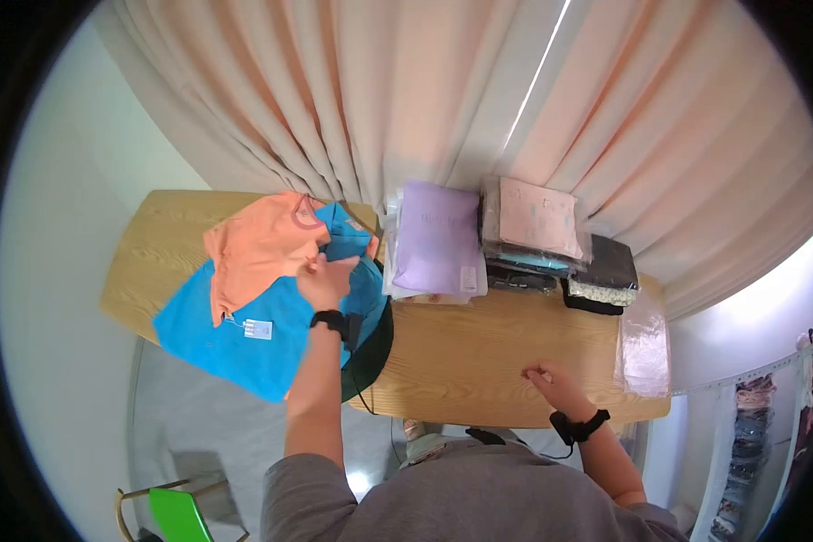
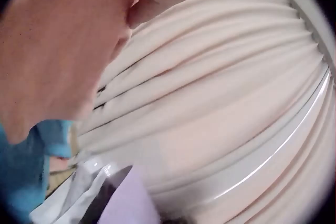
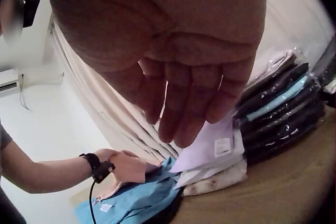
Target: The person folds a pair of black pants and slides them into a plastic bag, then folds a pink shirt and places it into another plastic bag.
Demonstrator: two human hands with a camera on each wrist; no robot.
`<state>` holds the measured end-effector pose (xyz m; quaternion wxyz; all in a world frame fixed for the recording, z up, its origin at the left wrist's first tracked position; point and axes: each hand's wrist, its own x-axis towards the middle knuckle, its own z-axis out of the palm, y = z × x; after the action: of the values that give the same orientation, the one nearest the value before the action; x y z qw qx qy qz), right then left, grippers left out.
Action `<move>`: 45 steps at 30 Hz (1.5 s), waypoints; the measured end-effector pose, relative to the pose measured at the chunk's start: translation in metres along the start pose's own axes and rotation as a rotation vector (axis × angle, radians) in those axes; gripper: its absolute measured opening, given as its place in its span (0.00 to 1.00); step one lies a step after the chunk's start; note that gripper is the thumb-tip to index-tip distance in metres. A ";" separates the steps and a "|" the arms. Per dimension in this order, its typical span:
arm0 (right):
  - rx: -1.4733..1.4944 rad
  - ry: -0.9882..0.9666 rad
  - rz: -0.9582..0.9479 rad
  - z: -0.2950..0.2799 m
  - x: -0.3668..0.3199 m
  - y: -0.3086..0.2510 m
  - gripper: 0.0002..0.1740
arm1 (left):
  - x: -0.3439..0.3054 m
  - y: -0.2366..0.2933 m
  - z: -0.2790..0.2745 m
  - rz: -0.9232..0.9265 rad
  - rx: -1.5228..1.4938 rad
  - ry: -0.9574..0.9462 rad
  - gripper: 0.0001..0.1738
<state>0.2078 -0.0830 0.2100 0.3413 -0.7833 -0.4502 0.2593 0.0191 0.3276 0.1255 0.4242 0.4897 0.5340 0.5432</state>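
Note:
An orange short-sleeved shirt (image 1: 260, 248) with a darker neckband lies over a larger blue garment (image 1: 217, 316) on the left of the table. A white paper tag (image 1: 257, 330) lies on the blue cloth below the shirt's hem. My left hand (image 1: 323, 282) is over the shirt's right edge, beside the blue cloth. Its fingertips are partly hidden, and I cannot tell whether they pinch the orange cloth. My right hand (image 1: 558, 387) is above the table's front right part, holding nothing. Its fingers (image 3: 181, 95) hang loosely bent in the right wrist view.
Bagged garments, a lilac one (image 1: 438, 237) on top, lie at the table's back middle. Right of them is a stack topped by a pink bagged garment (image 1: 540, 217). Clear plastic bags (image 1: 643, 348) lie at the right edge. A green chair (image 1: 179, 513) is at lower left.

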 end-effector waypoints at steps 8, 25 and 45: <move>0.111 -0.108 -0.010 0.021 0.048 -0.053 0.10 | 0.027 0.153 -0.093 0.462 0.247 -0.162 0.14; -0.060 -0.056 -0.534 0.176 0.104 -0.076 0.36 | -0.132 0.287 -0.222 0.446 -0.753 -0.797 0.26; 0.053 0.674 -0.241 -0.119 -0.093 0.012 0.13 | -0.120 0.282 -0.151 0.416 0.056 -0.846 0.24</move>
<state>0.2562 -0.2057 0.2857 0.5190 -0.7568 -0.3948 -0.0440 -0.0925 0.1649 0.4046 0.4731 0.7761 0.2193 0.3547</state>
